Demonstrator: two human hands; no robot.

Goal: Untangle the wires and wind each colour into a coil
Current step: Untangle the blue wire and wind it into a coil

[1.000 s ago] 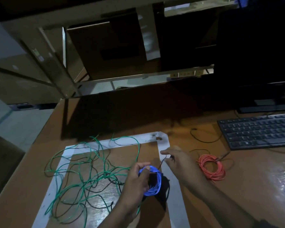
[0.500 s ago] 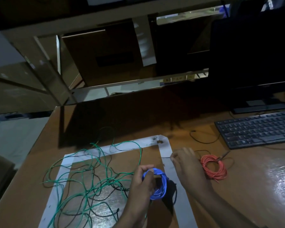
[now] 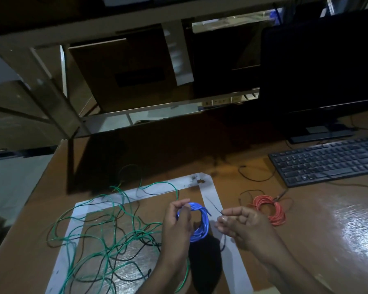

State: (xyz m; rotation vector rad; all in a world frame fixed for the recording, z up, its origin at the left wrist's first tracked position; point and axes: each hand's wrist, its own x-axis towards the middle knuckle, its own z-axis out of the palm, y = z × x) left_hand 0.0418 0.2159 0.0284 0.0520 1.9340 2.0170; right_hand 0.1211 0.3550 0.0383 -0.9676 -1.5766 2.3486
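Hidden: the left side of the blue coil (image 3: 201,223) is covered by the left hand (image 3: 176,224); its lower edge merges into a black shadow on the desk.
Cut off: both forearms leave the frame at the bottom edge; the keyboard (image 3: 327,161) and the monitor (image 3: 319,66) run off the right edge.
Hard to make out: the room is dim; the black wire (image 3: 113,247) among the green loops fades into the wood, and its ends cannot be traced.
Left hand: fingers curled round the blue coil, thumb and fingertips gripping its upper left side, holding it raised above the desk (image 3: 263,262).
Right hand (image 3: 240,222): fingers bent, thumb and forefinger pinching a thin dark tie (image 3: 213,206) that slants up and left from the fingertips, just right of the blue coil.
Blue coil: wound into 1 ring, between the 2 hands, over the right strip of the white tape frame (image 3: 208,187).
Green wire (image 3: 106,236): loose and tangled with the black wire, spread inside and across the tape frame, left of the left hand.
Orange coil (image 3: 270,211): 1 wound ring lying flat on the desk, right of the tape frame, just beyond the right hand.
Thin black cable (image 3: 253,177): curves on the desk between the orange coil and the keyboard.
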